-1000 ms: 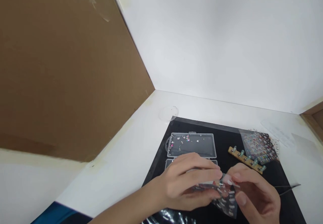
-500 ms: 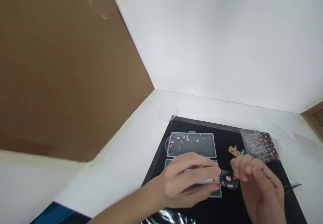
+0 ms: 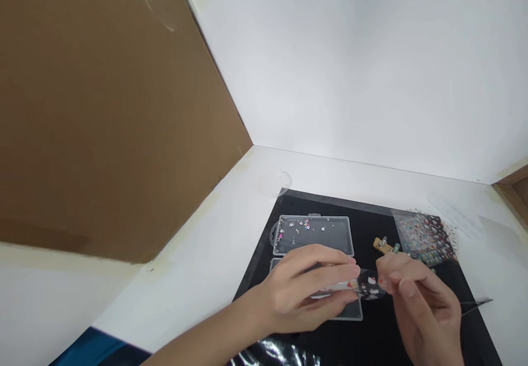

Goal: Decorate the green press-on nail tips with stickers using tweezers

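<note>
A clear strip printed with small red and white figures (image 3: 371, 285) stretches between my two hands over the black mat (image 3: 342, 349). My left hand (image 3: 307, 289) is wrapped round its left part, above the lower half of a clear plastic case (image 3: 350, 312). The strip's right end is pinched by the fingertips of my right hand (image 3: 424, 300). Thin dark tweezers (image 3: 476, 305) stick out to the right behind my right hand. Small shiny charms (image 3: 306, 224) lie in the case's upper half (image 3: 330, 239).
A small tan piece with glassy bits (image 3: 383, 245) lies beyond my right hand. A clear sheet of colourful gems (image 3: 427, 236) is at the mat's back right. A round clear dish (image 3: 274, 184) stands behind the mat. Brown cardboard (image 3: 115, 113) rises at left.
My right hand has turned slightly, its thumb and fingers now closer on the strip's end. The strip has tilted and shifted a little up and to the left.
</note>
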Tool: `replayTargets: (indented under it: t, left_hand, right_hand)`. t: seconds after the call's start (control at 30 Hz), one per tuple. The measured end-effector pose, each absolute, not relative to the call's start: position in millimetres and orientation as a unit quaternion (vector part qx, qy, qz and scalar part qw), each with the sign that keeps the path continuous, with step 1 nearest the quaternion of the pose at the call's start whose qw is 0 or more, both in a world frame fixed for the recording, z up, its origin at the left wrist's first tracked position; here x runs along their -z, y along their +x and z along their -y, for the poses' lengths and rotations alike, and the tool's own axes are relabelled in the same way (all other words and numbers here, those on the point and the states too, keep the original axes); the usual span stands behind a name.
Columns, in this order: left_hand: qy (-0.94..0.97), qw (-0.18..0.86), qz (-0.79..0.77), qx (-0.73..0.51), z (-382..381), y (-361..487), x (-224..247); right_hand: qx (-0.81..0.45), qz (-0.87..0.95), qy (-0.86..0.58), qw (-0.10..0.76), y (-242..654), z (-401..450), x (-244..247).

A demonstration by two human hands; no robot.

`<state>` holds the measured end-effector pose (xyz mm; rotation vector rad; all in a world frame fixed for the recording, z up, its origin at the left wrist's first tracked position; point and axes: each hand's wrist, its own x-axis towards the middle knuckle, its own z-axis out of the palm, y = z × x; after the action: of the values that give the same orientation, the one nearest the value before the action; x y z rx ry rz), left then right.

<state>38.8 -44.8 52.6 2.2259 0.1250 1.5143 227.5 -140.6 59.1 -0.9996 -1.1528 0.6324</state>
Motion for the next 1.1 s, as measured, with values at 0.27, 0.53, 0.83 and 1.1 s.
replayTargets:
  t: [0.27,0.53,0.83,1.1]
  left_hand:
    - [0.812,0.245,-0.052,-0.526,46,35,-53]
    - [0.808,0.291,-0.05,-0.51,48,33,-59]
    - [0.795,0.288,-0.031,-0.533,49,35,-56]
    - [0.822,0.207,-0.033,-0.529,46,33,-55]
  right_hand:
    - [-0.24,0.574,-0.456,0.637,229,152,-60]
    - [-0.208,0.598,-0.449,0.63,226,144,-73]
    - [-0.183,0.633,-0.428,0.619,223,145,-78]
    - [-0.214,0.61,-0.467,0.603,223,144,-76]
